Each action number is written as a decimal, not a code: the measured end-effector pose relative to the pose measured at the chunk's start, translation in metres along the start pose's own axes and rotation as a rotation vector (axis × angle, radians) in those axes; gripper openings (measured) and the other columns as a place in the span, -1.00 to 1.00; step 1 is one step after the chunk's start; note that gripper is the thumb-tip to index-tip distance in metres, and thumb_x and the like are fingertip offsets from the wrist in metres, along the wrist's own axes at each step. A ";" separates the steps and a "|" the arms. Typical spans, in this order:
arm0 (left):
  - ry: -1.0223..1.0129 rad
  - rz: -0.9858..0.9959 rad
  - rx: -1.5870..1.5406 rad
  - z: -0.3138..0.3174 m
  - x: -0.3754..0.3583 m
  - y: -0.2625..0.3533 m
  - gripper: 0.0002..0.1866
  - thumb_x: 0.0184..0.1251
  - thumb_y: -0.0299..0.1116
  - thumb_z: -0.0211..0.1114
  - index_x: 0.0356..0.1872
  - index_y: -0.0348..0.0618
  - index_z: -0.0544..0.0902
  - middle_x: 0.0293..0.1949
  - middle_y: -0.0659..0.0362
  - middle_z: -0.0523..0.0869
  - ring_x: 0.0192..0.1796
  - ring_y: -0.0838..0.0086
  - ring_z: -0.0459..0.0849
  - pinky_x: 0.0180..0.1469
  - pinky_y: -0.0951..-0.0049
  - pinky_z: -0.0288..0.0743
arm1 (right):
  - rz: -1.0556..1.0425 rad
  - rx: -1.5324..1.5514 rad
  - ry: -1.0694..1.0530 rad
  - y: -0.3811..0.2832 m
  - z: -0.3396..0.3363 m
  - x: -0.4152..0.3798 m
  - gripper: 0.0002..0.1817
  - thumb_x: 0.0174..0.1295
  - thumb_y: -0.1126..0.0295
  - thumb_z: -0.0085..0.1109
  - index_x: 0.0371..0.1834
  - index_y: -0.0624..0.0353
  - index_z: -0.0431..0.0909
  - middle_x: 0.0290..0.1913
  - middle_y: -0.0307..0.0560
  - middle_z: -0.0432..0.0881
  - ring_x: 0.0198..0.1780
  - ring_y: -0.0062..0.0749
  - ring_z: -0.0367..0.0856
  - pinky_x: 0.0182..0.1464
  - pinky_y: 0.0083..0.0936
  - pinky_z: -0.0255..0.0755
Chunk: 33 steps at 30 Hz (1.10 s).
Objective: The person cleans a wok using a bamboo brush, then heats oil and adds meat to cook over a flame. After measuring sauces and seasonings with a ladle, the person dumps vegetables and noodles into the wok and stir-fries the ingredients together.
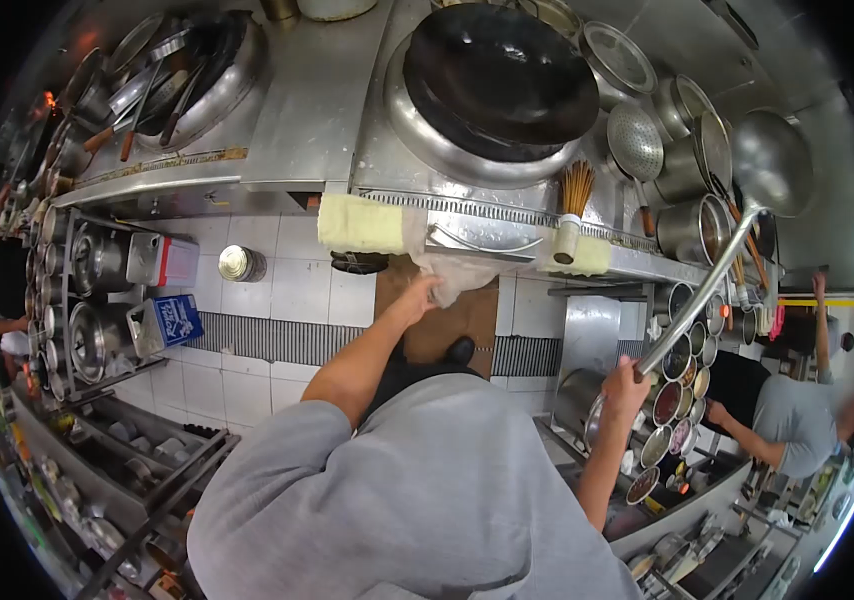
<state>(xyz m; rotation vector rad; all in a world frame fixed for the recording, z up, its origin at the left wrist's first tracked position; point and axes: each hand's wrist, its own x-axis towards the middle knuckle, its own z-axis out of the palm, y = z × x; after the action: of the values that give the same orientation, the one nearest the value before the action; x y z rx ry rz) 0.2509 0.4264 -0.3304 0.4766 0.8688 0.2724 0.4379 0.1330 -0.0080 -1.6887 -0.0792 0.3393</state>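
Note:
A large metal ladle [782,160] is held up at the right by its long handle, with my right hand [627,390] closed round the handle's lower end. At the stove's front edge my left hand [425,298] grips a pale, thin cloth [457,278]. Above it, a dark wok [500,80] rests tilted on the round steel burner ring [417,145]. A folded yellow towel [362,224] lies over the edge left of my left hand. Right of the wok stands a bamboo brush [574,195], near a perforated skimmer [635,145].
Pots and strainers [692,225] crowd the stove's right side. A second wok [212,80] with utensils is at upper left. A can [242,264] stands on the floor. Containers of ingredients [667,402] line the right, beside another person [797,420]. A person's arm [7,325] shows at far left.

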 end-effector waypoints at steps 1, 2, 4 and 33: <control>-0.003 0.000 0.002 0.001 -0.015 -0.008 -0.45 0.11 -0.15 0.42 0.18 0.02 0.57 -0.05 0.19 0.72 0.03 0.28 0.66 0.02 0.16 0.51 | -0.026 0.084 -0.032 -0.009 0.003 -0.001 -0.75 0.32 0.38 0.28 -0.31 0.07 0.33 -0.69 -0.37 0.21 -0.74 -0.65 0.16 -0.69 -0.57 0.08; -0.058 -0.084 0.253 0.001 -0.027 -0.017 -0.45 0.11 -0.16 0.43 0.17 -0.01 0.59 -0.06 0.15 0.72 -0.01 0.27 0.67 0.02 0.17 0.52 | -0.030 0.088 -0.031 -0.015 0.010 0.001 -0.75 0.32 0.38 0.28 -0.31 0.07 0.33 -0.69 -0.37 0.21 -0.74 -0.65 0.16 -0.69 -0.57 0.08; -0.116 -0.163 0.506 -0.011 -0.037 -0.046 -0.45 0.11 -0.18 0.43 0.17 -0.05 0.61 -0.07 0.11 0.73 -0.04 0.26 0.69 0.02 0.17 0.53 | -0.069 0.234 -0.223 -0.025 0.020 0.008 -0.78 0.33 0.42 0.26 -0.30 0.06 0.34 -0.67 -0.38 0.21 -0.71 -0.67 0.17 -0.65 -0.60 0.09; 0.456 1.170 1.091 0.146 -0.229 -0.025 -0.63 0.34 -0.14 0.31 -0.05 -0.24 0.57 -0.12 -0.11 0.61 -0.03 -0.04 0.61 0.05 0.11 0.45 | 0.239 -0.069 -0.953 0.108 0.122 -0.090 -0.81 0.34 0.28 0.11 -0.16 0.15 0.60 -0.53 -0.23 0.51 -0.62 -0.62 0.40 -0.66 -0.56 0.18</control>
<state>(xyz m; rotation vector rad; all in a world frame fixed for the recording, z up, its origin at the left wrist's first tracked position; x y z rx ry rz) 0.2241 0.2672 -0.1105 2.0077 1.0521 1.0100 0.3041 0.2109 -0.1114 -1.4706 -0.5961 1.3102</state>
